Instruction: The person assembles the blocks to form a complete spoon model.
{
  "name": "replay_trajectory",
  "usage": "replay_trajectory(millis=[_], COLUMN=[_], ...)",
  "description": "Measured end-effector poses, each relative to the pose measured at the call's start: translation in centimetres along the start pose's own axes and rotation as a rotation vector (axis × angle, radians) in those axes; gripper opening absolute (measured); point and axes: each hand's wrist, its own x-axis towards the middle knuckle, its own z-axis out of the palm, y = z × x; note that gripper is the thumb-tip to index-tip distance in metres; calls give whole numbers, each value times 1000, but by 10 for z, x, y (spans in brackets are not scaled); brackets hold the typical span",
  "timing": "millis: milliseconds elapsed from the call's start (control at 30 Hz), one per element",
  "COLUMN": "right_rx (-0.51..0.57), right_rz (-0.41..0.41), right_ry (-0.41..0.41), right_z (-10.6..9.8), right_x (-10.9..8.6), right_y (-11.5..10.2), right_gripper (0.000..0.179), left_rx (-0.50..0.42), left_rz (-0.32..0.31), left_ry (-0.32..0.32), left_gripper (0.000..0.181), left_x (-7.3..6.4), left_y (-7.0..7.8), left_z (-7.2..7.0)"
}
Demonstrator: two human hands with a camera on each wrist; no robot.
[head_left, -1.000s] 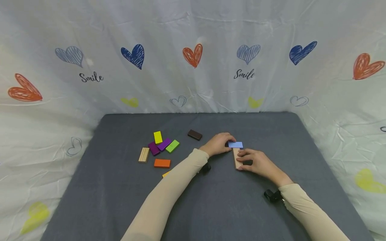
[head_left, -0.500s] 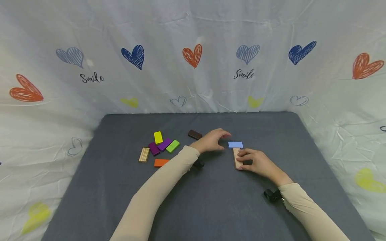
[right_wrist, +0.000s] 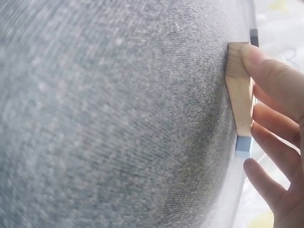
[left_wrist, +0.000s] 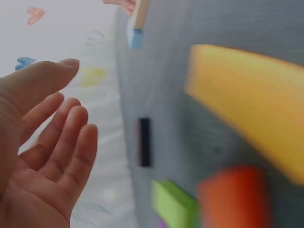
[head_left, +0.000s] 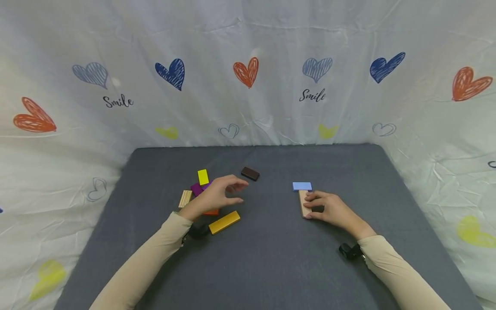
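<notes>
On the right of the table, a plain wooden block (head_left: 303, 206) lies lengthwise, its far end against a light blue block (head_left: 302, 186) set crosswise. My right hand (head_left: 329, 209) holds the wooden block, thumb at the near end and fingertips along its right side. In the right wrist view, the thumb sits on the block's near corner. My left hand (head_left: 217, 193) holds nothing and hovers over the coloured blocks, fingers loosely bent and apart from the thumb. Nearest to it are a mustard-yellow block (head_left: 224, 222), an orange block (left_wrist: 232, 197) and a green block (left_wrist: 175, 203), which the hand hides from the head view.
Behind the left hand lie a yellow block (head_left: 203, 177), dark purple block (head_left: 196, 189) and striped wooden block (head_left: 185, 198), partly covered. A dark brown block (head_left: 250, 173) sits alone at mid-table. A white curtain (head_left: 279, 116) with hearts hangs beyond the grey table (head_left: 271, 267).
My left hand has left the light blue block and moved left over the coloured blocks, uncovering the mustard-yellow one. My right hand stays on the wooden block.
</notes>
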Motion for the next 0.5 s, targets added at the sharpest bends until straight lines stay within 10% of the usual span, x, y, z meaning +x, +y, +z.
replay_trajectory(millis=[200, 500], right_rx=[-2, -14], right_rz=[-18, -23], right_ry=[-9, -5], right_z=[-1, -1], right_x=[-1, -1], right_y=[0, -1], right_gripper=[39, 39], left_rx=[-107, -56], left_rz=[-47, -133], left_ry=[124, 270], left_gripper=[43, 41], left_x=[-60, -104], left_y=[-23, -40], left_z=[12, 34])
